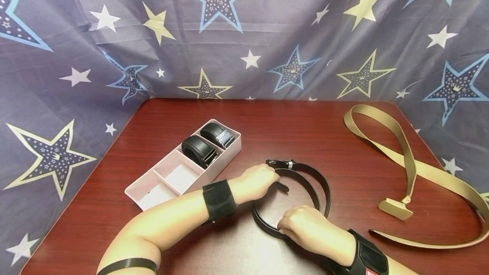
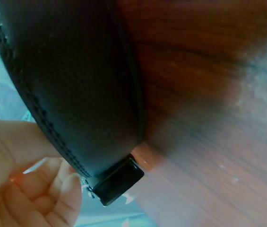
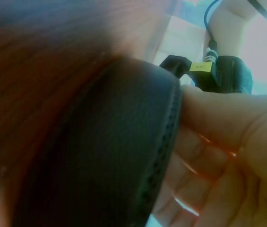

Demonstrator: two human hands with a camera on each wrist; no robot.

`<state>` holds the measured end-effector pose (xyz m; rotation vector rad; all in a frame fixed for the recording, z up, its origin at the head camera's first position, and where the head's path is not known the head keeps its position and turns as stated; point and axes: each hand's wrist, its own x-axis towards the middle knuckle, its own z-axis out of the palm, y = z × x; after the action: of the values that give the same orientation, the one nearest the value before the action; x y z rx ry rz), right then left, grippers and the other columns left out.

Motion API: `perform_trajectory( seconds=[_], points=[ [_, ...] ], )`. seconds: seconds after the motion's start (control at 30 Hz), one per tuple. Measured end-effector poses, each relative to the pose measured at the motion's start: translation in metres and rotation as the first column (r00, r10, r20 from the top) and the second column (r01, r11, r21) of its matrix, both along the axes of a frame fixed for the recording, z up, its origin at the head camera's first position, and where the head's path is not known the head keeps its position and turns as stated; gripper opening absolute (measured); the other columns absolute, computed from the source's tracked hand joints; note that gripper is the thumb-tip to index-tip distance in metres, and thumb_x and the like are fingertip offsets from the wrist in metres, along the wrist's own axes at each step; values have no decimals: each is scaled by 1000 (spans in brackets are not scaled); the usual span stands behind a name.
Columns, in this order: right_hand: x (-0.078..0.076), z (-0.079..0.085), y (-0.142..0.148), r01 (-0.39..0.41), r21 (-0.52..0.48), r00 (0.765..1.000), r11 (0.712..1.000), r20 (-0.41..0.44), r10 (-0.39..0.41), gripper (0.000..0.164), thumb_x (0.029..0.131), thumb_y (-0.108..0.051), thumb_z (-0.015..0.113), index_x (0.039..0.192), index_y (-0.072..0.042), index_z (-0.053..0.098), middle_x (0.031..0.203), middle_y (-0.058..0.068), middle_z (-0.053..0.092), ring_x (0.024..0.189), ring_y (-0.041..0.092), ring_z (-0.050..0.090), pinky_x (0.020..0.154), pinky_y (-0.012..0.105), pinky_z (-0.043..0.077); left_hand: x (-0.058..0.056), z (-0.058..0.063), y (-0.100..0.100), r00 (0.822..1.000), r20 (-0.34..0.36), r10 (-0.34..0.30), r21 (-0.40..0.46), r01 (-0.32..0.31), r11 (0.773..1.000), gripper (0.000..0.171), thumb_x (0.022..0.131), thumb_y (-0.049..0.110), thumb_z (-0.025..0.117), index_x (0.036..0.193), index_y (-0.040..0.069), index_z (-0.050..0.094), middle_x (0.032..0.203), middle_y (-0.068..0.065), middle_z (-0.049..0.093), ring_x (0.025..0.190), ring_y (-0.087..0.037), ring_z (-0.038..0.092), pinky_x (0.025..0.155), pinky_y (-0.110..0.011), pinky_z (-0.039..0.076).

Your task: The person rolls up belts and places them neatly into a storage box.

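A black leather belt stands on edge in loose loops in front of me. My left hand grips it at the far left side, close to the buckle; a free tip pokes out beside the fingers. On the near side of the loops, my right hand pinches the strap between thumb and curled fingers. The left wrist view shows the stitched strap large, with a dark metal piece at its lower end. Across the right wrist view runs the strap, the thumb at its stitched edge.
Left of the hands lies a pale pink box with compartments; two rolled black belts fill the far ones. A tan belt with a covered buckle sprawls on the right. Starry cloth hangs behind the red-brown table.
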<state>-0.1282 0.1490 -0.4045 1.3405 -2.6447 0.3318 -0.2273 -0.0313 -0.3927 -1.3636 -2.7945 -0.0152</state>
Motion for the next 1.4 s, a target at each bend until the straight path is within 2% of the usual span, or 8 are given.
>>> perform_trajectory(
  seconds=[0.23,0.43,0.7,0.9,1.0,1.13,1.33,1.4],
  points=[
    [1,-5,4,8,-51,999,999,35,-6,17,90,-14,73,76,-22,66,74,-15,65,73,0,64,64,22,48,2,-1,-5,988,23,-154,36,154,988,25,88,0,67,102,17,79,97,1,74,100,-18,69,89,-28,55],
    [1,-9,6,-22,-91,998,996,-65,16,21,83,-8,77,73,-21,62,69,-14,60,67,0,59,61,21,44,5,-1,-4,941,-39,-337,29,339,940,22,90,5,67,95,21,81,94,8,75,96,-13,68,87,-20,52],
    [2,-8,10,-19,-114,998,993,-58,13,22,77,-1,78,84,-18,65,76,-12,66,72,2,63,66,23,48,11,1,-2,905,-19,-424,-25,424,905,25,87,7,71,90,29,82,92,14,73,94,-8,66,82,-15,51],
    [3,-11,12,-27,-130,998,991,-64,19,28,79,-4,81,105,-12,76,91,-7,73,82,8,68,71,23,53,7,-3,-2,857,33,-514,65,512,857,24,88,2,70,92,23,83,92,9,76,91,-11,67,88,-16,49],
    [2,-12,13,-36,-154,994,987,-105,20,25,78,-6,85,101,-13,79,90,-7,66,79,5,61,67,18,49,5,-4,-2,843,71,-532,106,524,845,29,87,-3,68,95,20,83,92,8,78,92,-12,69,90,-16,49],
    [1,-15,11,-55,-176,986,983,-165,26,18,79,-7,85,95,-13,81,95,-4,61,80,6,53,65,16,44,4,-5,-1,853,84,-515,125,504,855,23,86,-2,68,88,17,81,88,6,77,89,-14,69,87,-18,50],
    [0,-17,9,-84,-191,978,978,-202,45,10,83,-7,80,93,-10,81,102,-2,72,91,13,65,79,25,54,-1,-2,0,857,181,-482,158,458,875,17,87,0,67,94,9,79,94,-1,78,94,-16,72,92,-19,52],
    [-1,-17,10,-88,-176,977,981,-209,50,14,81,-7,81,94,-10,81,100,-3,74,92,13,66,80,27,54,-6,2,0,872,194,-449,164,422,891,20,89,0,66,101,8,79,100,-3,79,99,-17,73,95,-20,52]
  ],
)
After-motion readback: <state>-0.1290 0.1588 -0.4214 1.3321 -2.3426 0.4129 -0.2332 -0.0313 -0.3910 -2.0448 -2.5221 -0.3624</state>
